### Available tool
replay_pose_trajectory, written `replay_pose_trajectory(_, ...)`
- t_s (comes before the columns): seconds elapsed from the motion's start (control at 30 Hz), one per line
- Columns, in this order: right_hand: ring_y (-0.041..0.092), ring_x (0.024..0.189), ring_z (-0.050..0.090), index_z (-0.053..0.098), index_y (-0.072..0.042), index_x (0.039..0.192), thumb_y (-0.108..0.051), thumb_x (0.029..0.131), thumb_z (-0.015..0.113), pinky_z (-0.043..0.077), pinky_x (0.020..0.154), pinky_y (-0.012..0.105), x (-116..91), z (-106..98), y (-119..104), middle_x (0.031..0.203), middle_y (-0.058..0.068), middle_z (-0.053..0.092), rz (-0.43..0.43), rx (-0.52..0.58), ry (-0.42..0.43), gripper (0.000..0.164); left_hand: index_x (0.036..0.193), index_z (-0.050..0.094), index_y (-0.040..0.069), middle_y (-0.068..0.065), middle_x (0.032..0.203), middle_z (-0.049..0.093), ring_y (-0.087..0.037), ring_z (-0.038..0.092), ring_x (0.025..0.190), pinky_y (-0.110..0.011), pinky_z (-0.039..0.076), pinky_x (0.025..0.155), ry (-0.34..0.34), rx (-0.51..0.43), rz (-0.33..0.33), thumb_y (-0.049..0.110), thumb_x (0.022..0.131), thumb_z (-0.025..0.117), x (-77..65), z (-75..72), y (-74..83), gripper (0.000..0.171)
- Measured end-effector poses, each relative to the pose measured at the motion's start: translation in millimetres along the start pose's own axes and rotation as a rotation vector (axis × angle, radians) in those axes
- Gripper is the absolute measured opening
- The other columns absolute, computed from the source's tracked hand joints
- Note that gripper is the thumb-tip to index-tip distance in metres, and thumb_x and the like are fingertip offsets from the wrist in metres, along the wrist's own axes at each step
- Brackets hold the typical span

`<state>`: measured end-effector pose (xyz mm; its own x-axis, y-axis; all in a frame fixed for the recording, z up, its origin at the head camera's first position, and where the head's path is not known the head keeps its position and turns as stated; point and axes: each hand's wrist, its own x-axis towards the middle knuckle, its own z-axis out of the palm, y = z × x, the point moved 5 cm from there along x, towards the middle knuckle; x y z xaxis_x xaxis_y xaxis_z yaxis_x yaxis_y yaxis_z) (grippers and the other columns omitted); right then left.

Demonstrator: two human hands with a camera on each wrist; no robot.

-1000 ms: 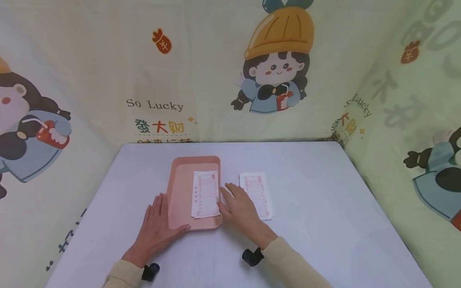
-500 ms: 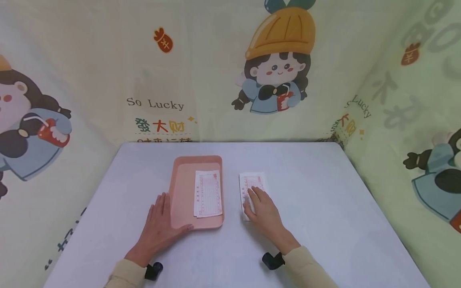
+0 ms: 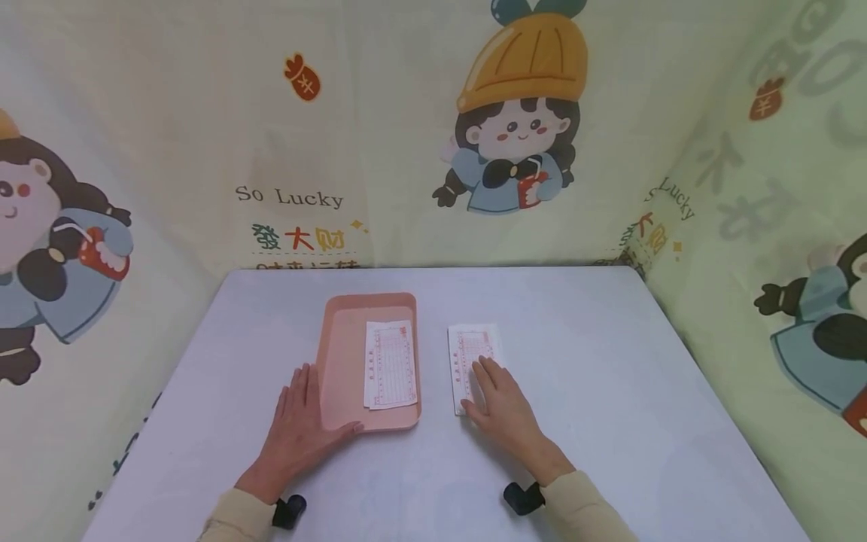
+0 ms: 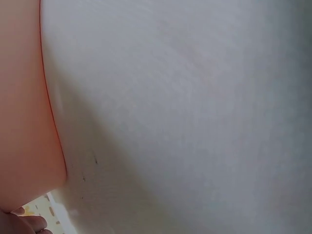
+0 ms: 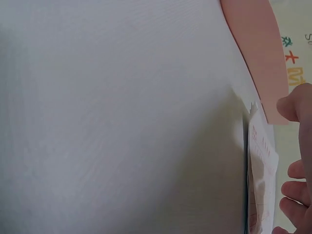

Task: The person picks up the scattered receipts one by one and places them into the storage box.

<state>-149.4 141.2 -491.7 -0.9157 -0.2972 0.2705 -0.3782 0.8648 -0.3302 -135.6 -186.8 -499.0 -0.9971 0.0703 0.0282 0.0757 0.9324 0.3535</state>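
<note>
A pink tray (image 3: 342, 361) lies on the table with white slips printed in red (image 3: 390, 365) along its right side. My left hand (image 3: 293, 429) rests flat at the tray's lower left corner, fingers straight and thumb along the near edge. In the left wrist view the tray wall (image 4: 29, 97) fills the left side. To the right of the tray lies a stack of similar printed slips (image 3: 463, 369). My right hand (image 3: 509, 412) is over this stack's right side, fingers loosely extended; whether they touch it I cannot tell. In the right wrist view the stack's edge (image 5: 258, 175) looks uneven.
The white table (image 3: 609, 361) reaches back to a cream cloth backdrop (image 3: 400, 135) with cartoon prints. A black wrist camera (image 3: 524, 498) sits at my right wrist, and another black camera (image 3: 290, 512) at my left.
My right hand has moved from the tray's right edge to the stack on the right, then slightly lower along it. The tray has shifted a little rightward. My left hand stays beside it.
</note>
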Motion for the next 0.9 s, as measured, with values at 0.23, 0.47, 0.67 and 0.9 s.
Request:
replay_pose_trajectory(0.23,0.038,0.139,0.045,0.045,0.006,0.144,-0.034,0.085,0.074,0.035,0.116,0.053,-1.5,3.1,-0.5,0.149,0.024,0.046,-0.032,-0.003,-0.023,0.077,0.155,0.008,-0.008,-0.031,0.161,0.013,-0.048,0.012,0.15,-0.064,0.015,0.12,-0.015,-0.013,-0.008,0.077,0.075,0.063,-0.8,1.2,-0.5,0.129)
replay_pose_trajectory(0.47,0.032,0.147,0.034,0.036,-0.001,0.151,-0.042,0.087,0.071,0.027,0.122,0.049,-3.5,9.6,2.1,0.158,0.017,0.037,0.031,0.022,-0.16,0.084,0.155,0.009,-0.007,-0.031,0.161,0.014,-0.048,0.013,0.15,-0.064,0.015,0.12,-0.01,-0.006,-0.012,0.078,0.075,0.062,-0.9,2.4,-0.6,0.129)
replay_pose_trajectory(0.67,0.03,0.149,0.033,0.038,-0.005,0.152,-0.042,0.088,0.068,0.026,0.123,0.048,-5.8,12.7,4.0,0.159,0.013,0.036,0.034,-0.002,-0.204,0.08,0.155,0.008,-0.007,-0.031,0.16,0.015,-0.048,0.014,0.149,-0.064,0.015,0.12,-0.005,-0.011,-0.008,0.076,0.074,0.064,-1.3,3.4,-2.2,0.13)
replay_pose_trajectory(0.9,0.034,0.147,0.036,0.047,-0.003,0.145,-0.037,0.089,0.069,0.028,0.122,0.05,-6.0,11.0,1.6,0.156,0.017,0.04,0.024,-0.001,-0.186,0.069,0.156,0.006,-0.006,-0.03,0.161,0.013,-0.048,0.012,0.15,-0.064,0.013,0.121,-0.021,-0.023,-0.029,0.076,0.074,0.065,0.2,3.0,-2.9,0.13)
